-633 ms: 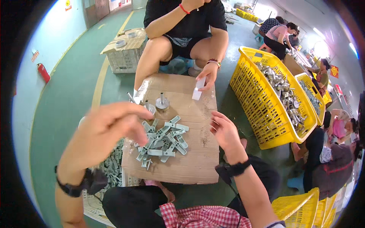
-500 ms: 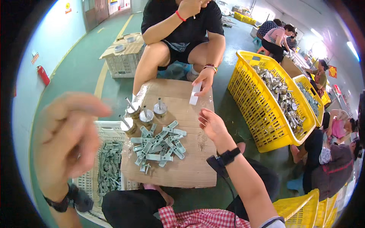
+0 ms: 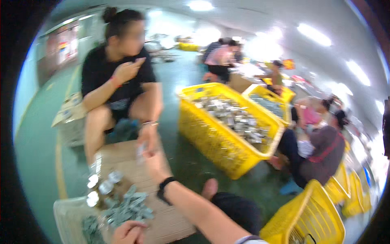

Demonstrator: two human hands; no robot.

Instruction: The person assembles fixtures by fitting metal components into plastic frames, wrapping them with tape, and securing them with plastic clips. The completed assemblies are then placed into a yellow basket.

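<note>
- The right hand (image 3: 154,164) reaches forward over the cardboard sheet (image 3: 172,223), its fingertips right by the hand of the person opposite (image 3: 148,136).
- The white strip (image 3: 140,153) is at those two meeting hands, above the far part of the cardboard. Blur hides the contact, so I cannot tell whether the right fingers grip it or only come close; they look bent and near together.
- The left hand (image 3: 129,233) is low, by the bottom edge of the view, at the near side of the pile of grey-green clips (image 3: 128,205). Its fingers are curled inward; I cannot tell whether they hold a clip.
- The clips lie in a loose heap on the left part of the cardboard.
- A few shiny round metal pieces (image 3: 106,187) stand just beyond and left of the heap.
- A white basket (image 3: 65,209) sits at the left of the cardboard, with more grey-green parts (image 3: 92,227) inside it.
- The person opposite (image 3: 122,75) sits facing the cardboard in a black top, with the other hand raised near the chin.
- A large yellow basket (image 3: 221,150) full of metal parts (image 3: 233,120) stands on the green floor (image 3: 187,179), right of the cardboard and apart from it.
</note>
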